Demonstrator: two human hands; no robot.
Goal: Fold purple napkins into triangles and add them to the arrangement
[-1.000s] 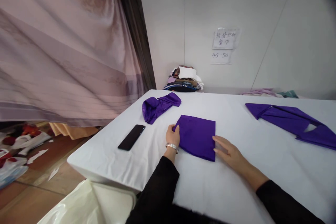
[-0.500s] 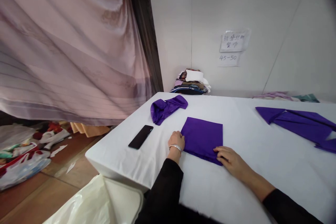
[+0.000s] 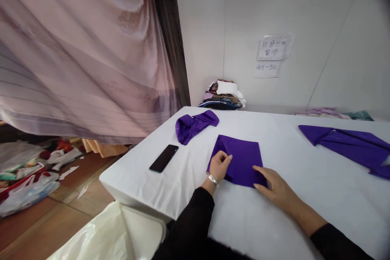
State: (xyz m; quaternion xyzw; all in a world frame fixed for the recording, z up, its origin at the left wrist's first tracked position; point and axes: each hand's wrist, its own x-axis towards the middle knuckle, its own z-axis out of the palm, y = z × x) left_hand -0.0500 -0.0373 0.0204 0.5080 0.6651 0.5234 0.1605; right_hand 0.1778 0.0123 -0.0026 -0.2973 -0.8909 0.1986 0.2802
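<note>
A purple cloth napkin (image 3: 245, 160), folded into a square, lies on the white-covered table in front of me. My left hand (image 3: 219, 165), with a bracelet at the wrist, pinches the left part of its upper layer and holds it raised and turned inward. The lower left of the napkin is partly hidden by that hand. At the lower right corner my right hand (image 3: 271, 185) rests with thumb and fingers apart, fingertips touching the cloth. A second purple cloth (image 3: 195, 126) lies crumpled beyond, to the left.
A black phone (image 3: 163, 158) lies left of my hands on the table (image 3: 134, 178). Another purple cloth (image 3: 350, 144) is spread at the right. Folded fabrics (image 3: 222, 95) are piled behind the far edge, below paper signs (image 3: 272, 55). A pink curtain (image 3: 91, 48) hangs at left.
My left hand has moved right and inward, lifting the napkin's left upper layer with it. The right hand's thumb and fingers have spread apart at the right edge.
</note>
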